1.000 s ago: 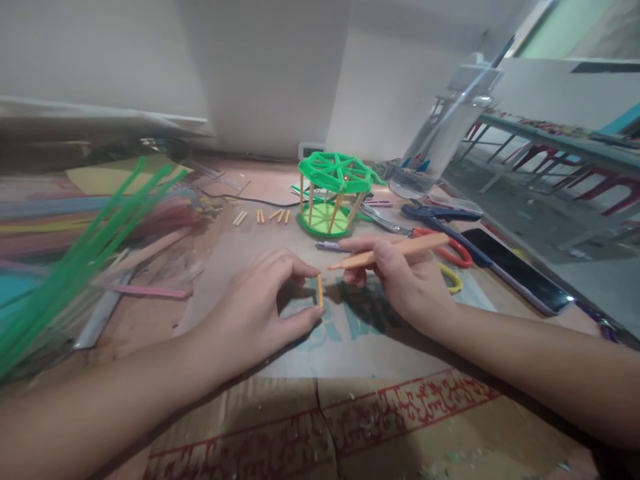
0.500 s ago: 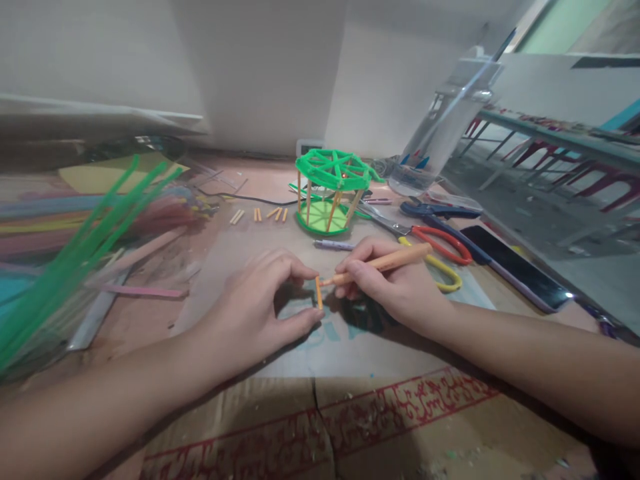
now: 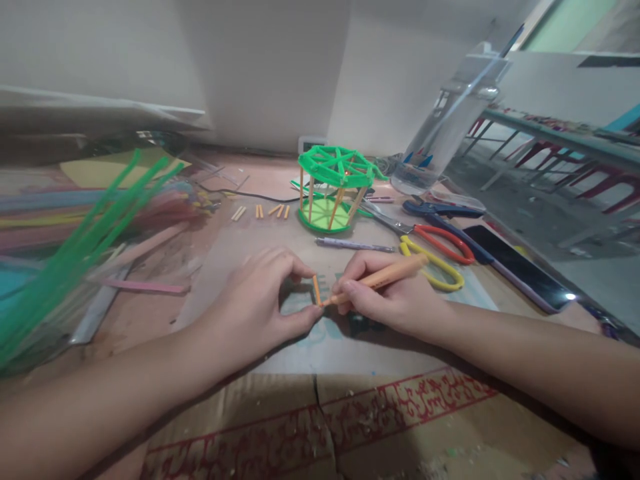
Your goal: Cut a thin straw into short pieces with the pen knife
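Note:
My left hand (image 3: 273, 293) grips a short orange stick (image 3: 317, 291) by its two ends, between thumb and index finger. In my right hand (image 3: 373, 287) is an orange marker (image 3: 385, 273), held like a pen, its tip at the lower end of the stick near my left thumb. Beyond both hands stands a small round frame (image 3: 336, 190) with a green spoked top, a green base and thin wooden posts. Several short sticks (image 3: 273, 211), some orange and some pale, lie left of it. A slim pen (image 3: 355, 245) rests just past my right hand.
Scissors (image 3: 435, 253) with red and yellow handles, dark blue pliers (image 3: 445, 210) and a phone (image 3: 520, 267) lie at the right. A clear bottle (image 3: 440, 127) stands behind them. Green strips (image 3: 95, 260) and coloured bundles spread over the left. Cardboard (image 3: 250, 413) covers the front.
The marker tip has moved down along the stick, from near its upper part to its lower end. My left hand still pinches the stick in about the same place.

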Motion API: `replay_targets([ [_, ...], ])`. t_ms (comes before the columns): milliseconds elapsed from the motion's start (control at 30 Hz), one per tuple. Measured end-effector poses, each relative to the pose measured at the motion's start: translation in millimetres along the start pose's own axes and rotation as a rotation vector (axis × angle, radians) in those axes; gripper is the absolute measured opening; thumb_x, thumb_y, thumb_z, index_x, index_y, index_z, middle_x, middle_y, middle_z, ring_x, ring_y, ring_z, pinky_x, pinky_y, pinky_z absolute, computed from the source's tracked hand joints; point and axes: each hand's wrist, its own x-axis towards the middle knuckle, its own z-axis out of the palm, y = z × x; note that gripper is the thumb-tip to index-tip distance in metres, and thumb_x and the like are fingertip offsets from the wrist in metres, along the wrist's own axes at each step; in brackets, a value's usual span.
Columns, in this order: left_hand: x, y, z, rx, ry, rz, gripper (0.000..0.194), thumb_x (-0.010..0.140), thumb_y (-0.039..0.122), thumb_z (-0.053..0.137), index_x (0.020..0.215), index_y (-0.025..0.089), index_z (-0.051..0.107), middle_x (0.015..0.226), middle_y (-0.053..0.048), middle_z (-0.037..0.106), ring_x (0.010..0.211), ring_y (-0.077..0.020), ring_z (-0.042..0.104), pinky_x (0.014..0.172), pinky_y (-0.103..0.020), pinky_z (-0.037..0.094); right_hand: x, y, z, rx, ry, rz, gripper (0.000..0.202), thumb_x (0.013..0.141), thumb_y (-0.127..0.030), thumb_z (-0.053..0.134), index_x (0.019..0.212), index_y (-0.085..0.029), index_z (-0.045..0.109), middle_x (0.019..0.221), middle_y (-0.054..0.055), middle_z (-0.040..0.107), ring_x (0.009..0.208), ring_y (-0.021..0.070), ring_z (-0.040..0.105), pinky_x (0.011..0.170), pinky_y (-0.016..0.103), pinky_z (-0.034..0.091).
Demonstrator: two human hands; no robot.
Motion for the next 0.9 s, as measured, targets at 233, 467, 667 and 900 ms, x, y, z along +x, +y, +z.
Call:
replay_targets([
  [233, -1.0, -2.8, 2.5, 0.065, -0.004, 0.020, 0.019, 0.083, 0.038, 0.071, 0.093, 0.024, 0.063, 0.091, -0.004, 0.069, 0.089, -0.0269, 0.065, 0.077, -0.041, 0.047, -0.1, 1.7, -0.1, -0.078, 0.026, -0.034, 0.017, 0.092, -0.030, 0.071, 0.079, -0.019, 0.065, 0.065, 0.002, 0.071, 0.056, 0.0127, 0.064, 0.050, 0.021, 0.048],
  [467, -0.2, -2.8, 3.6, 0.137, -0.027, 0.027, 0.017, 0.081, 0.034, 0.073, 0.090, 0.023, 0.062, 0.088, -0.002, 0.069, 0.086, -0.0249, 0.064, 0.074, -0.039, 0.045, 2.4, 2.8, 1.2, -0.086, -0.022, -0.017, 0.016, 0.089, -0.028, 0.072, 0.078, -0.019, 0.065, 0.066, 0.001, 0.071, 0.058, 0.0125, 0.063, 0.052, 0.021, 0.048],
  [667, -1.0, -2.7, 3.7, 0.128, -0.041, 0.026, 0.018, 0.082, 0.035, 0.073, 0.089, 0.022, 0.063, 0.087, -0.003, 0.067, 0.086, -0.0257, 0.063, 0.074, -0.040, 0.044, 2.4, 2.6, 0.7, -0.130, -0.052, -0.048, 0.017, 0.089, -0.027, 0.070, 0.076, -0.019, 0.064, 0.065, 0.001, 0.070, 0.056, 0.0117, 0.060, 0.050, 0.020, 0.046],
  [900, -0.8, -2.6, 3.7, 0.111, -0.060, -0.002, 0.018, 0.082, 0.036, 0.073, 0.090, 0.023, 0.063, 0.087, -0.002, 0.066, 0.086, -0.0258, 0.062, 0.075, -0.039, 0.042, 2.7, 2.6, 0.9, -0.119, -0.035, -0.059, 0.015, 0.089, -0.026, 0.069, 0.076, -0.019, 0.064, 0.064, 0.001, 0.070, 0.056, 0.0118, 0.061, 0.051, 0.021, 0.046],
])
